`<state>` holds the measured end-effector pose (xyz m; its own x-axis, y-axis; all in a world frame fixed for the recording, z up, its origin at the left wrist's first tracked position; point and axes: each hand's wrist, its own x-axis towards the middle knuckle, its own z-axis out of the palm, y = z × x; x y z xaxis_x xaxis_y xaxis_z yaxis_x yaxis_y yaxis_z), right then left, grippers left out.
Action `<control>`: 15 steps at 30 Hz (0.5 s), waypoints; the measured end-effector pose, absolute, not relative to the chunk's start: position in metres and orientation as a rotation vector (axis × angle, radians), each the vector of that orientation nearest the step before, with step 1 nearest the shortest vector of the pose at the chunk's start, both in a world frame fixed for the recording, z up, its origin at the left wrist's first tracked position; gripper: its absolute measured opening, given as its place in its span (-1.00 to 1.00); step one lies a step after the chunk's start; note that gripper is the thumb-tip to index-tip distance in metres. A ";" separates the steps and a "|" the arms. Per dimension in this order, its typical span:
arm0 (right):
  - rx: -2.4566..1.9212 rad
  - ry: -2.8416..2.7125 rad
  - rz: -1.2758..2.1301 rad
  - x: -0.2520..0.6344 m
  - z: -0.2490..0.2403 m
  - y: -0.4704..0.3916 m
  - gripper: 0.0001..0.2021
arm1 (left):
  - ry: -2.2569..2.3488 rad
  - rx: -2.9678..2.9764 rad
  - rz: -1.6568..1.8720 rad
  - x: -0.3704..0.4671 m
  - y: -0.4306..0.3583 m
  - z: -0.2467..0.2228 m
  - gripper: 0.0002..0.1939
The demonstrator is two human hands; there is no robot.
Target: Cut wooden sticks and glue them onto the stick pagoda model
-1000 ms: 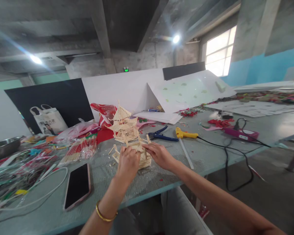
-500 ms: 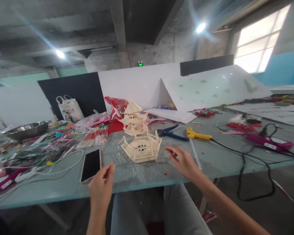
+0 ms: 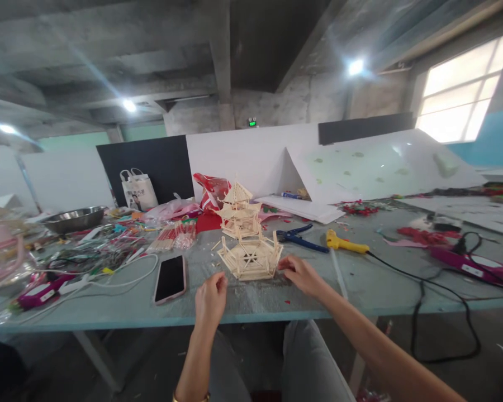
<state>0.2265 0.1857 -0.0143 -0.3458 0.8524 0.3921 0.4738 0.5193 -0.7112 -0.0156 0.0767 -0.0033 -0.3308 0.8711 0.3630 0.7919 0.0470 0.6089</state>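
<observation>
A six-sided wooden stick frame (image 3: 251,258) with short upright posts stands on the grey table near its front. Behind it rises a tiered wooden pagoda model (image 3: 238,212) with a pointed roof. My right hand (image 3: 299,273) is at the right side of the frame, fingers bent and close to its edge; whether they touch it I cannot tell. To the lower left of the frame, my left hand (image 3: 210,296) has its fingers curled together, with nothing visible in them. A phone (image 3: 170,279) lies to the left of my left hand.
Blue pliers (image 3: 304,237) and a yellow glue gun (image 3: 347,242) with a black cord lie behind my right hand. Purple power strips (image 3: 471,262) sit at both sides. Packets, a white cable and a metal bowl (image 3: 74,219) occupy the left.
The view has turned slightly left. My left hand has moved right, away from the phone and towards the stick frame. My right hand has come closer to the frame's right edge.
</observation>
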 end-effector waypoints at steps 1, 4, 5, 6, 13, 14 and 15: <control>-1.072 -1.989 0.644 0.226 -0.015 0.185 -0.73 | 2.196 1.738 1.159 -0.017 0.076 -0.004 -0.77; -1.065 -1.972 0.694 0.225 -0.014 0.184 -0.71 | 2.188 1.706 1.166 -0.019 0.076 -0.005 -0.77; -1.070 -1.966 0.712 0.224 -0.013 0.183 -0.71 | 2.183 1.700 1.170 -0.019 0.077 -0.005 -0.76; -1.080 -1.958 0.732 0.224 -0.013 0.183 -0.70 | 2.176 1.696 1.173 -0.020 0.078 -0.005 -0.76; -1.162 -1.872 0.898 0.218 -0.007 0.174 -0.64 | 2.086 1.708 1.178 -0.024 0.092 -0.006 -0.74; -1.163 -1.858 0.921 0.216 -0.006 0.171 -0.64 | 2.071 1.711 1.177 -0.025 0.094 -0.007 -0.73; -1.163 -1.845 0.942 0.213 -0.005 0.167 -0.64 | 2.058 1.713 1.177 -0.028 0.095 -0.008 -0.72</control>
<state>0.2135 0.1673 -0.0052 -0.3087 0.9289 0.2045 0.3793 0.3174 -0.8691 -0.0277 0.0953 -0.0077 -0.2987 0.9009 0.3149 0.7283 0.0019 0.6852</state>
